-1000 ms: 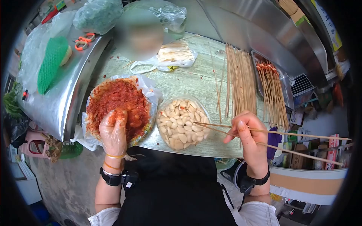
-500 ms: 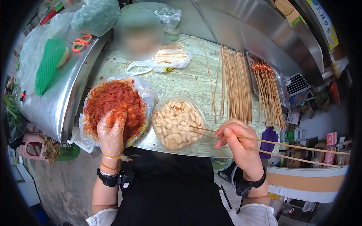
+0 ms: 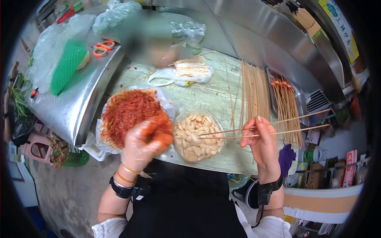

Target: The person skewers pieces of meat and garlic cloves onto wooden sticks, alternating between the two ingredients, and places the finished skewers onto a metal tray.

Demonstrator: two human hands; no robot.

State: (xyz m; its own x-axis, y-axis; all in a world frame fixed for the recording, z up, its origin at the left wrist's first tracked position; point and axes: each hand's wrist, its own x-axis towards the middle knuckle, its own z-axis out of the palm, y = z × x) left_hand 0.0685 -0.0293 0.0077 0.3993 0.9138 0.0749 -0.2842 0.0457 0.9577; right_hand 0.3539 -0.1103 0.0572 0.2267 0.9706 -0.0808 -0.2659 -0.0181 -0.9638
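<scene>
My left hand (image 3: 143,139), in a clear plastic glove smeared red, is between two bowls with its fingers curled. Motion blur and red paste hide what those fingers hold, if anything. Beside it, chunky red chili paste (image 3: 129,113) fills the plastic-lined bowl (image 3: 171,104). My right hand (image 3: 262,137) grips two long bamboo skewers (image 3: 295,122), held slightly apart. Their thin tips reach left over the peeled garlic cloves (image 3: 198,137) in a clear bowl (image 3: 219,150). A few red specks show on the garlic.
Many bare bamboo skewers (image 3: 254,95) lie at the right; loaded skewers (image 3: 286,107) rest on a metal tray (image 3: 274,73). Behind the bowls is a bag of pale sticks (image 3: 193,68). Orange-handled scissors (image 3: 104,47) and green netting (image 3: 65,69) lie on the metal surface at left.
My left hand has lifted from the chili paste and moved right toward the garlic bowl. My right hand has shifted slightly right, its skewers spreading apart. The view has shifted too.
</scene>
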